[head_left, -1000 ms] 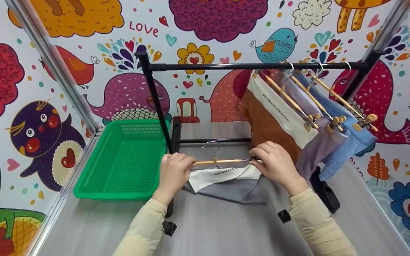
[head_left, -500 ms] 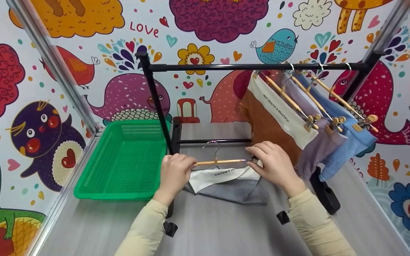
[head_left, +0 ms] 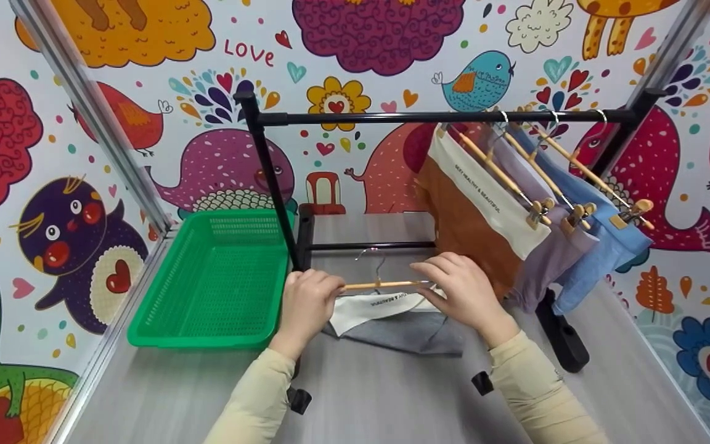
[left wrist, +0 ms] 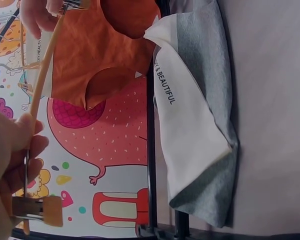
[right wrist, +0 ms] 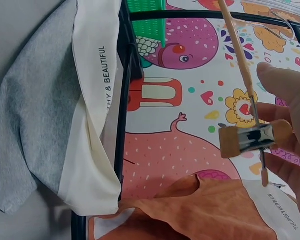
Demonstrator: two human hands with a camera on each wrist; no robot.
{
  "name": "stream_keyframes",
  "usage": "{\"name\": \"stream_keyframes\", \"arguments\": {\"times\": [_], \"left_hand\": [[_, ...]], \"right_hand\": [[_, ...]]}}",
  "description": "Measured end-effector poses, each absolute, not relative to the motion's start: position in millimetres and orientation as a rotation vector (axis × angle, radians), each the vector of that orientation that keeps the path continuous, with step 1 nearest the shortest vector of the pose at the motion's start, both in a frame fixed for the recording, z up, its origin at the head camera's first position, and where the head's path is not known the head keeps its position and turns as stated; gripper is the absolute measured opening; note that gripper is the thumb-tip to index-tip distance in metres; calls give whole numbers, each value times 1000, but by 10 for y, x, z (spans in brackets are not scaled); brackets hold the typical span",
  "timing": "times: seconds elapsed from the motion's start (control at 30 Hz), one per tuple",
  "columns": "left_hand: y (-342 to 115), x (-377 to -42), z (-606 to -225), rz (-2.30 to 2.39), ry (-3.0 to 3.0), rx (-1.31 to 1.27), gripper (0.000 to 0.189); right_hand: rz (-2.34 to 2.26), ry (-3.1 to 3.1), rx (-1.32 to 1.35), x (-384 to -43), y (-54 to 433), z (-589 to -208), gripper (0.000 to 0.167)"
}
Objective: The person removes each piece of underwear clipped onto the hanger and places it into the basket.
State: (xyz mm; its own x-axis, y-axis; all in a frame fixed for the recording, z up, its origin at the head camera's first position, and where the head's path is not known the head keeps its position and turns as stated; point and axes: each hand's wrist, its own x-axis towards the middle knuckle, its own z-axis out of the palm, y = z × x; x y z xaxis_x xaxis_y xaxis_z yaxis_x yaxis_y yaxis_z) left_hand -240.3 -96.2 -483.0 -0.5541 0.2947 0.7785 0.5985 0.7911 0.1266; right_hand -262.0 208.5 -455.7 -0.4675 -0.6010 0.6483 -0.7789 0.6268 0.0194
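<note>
Both hands hold a wooden clip hanger [head_left: 386,285], raised above a pair of grey underpants [head_left: 392,330] with a white lettered waistband, which lies folded over on the table. My left hand [head_left: 310,305] grips the rod at the left end; in the left wrist view a clip [left wrist: 37,210] sits beside its fingers. At the other end, my right hand [head_left: 463,293] has thumb and fingers around the rod. A metal clip with wooden pads [right wrist: 255,137] shows close to those fingers in the right wrist view. The cloth hangs from neither clip.
A black garment rack [head_left: 379,117] stands over the table. On its right side hang brown underpants [head_left: 469,222], a lilac pair [head_left: 561,256] and a blue pair [head_left: 614,246]. A green basket [head_left: 145,333] is at the left, next to the rack's post.
The hanger has shifted slightly right and down. My right hand has moved left along the rod, while my left hand has gone slightly right, still gripping. The grey underpants lie as before.
</note>
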Motion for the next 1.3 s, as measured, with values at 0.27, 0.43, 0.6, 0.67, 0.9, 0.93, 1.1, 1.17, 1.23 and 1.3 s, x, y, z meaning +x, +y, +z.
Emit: {"name": "stream_keyframes", "arguments": {"times": [0.27,0.43,0.6,0.67,0.9,0.93,1.1,1.17,1.23,1.3], "left_hand": [[-942,-2396,-4816,-494,-2177,-656,8],[-932,-2395,-4841,-502,-2177,-641,7],[-918,-2389,-4859,-507,-2197,-629,6],[-916,-2390,-4862,-508,-2202,-629,6],[-904,-2392,-4868,-494,-2206,-624,6],[-900,-2392,-4866,-496,-2203,-625,6],[-882,-2397,-4857,-509,-2186,-639,6],[-875,-2398,-4858,-514,-2183,-642,6],[-868,-2397,-4861,-519,-2186,-645,5],[-861,-2394,-4865,-529,-2192,-650,5]], "right_hand": [[360,-2241,1084,-2612,2035,-4633,41],[356,-2237,1088,-2609,2019,-4671,38],[372,-2221,1096,-2611,2007,-4692,36],[385,-2211,1095,-2610,2004,-4698,37],[423,-2186,1072,-2602,1987,-4711,36],[428,-2184,1067,-2603,1985,-4713,35],[442,-2169,1046,-2610,1980,-4718,28],[440,-2166,1038,-2611,1982,-4720,24],[443,-2170,1027,-2610,1986,-4723,22],[446,-2182,1013,-2606,1992,-4728,21]]}}
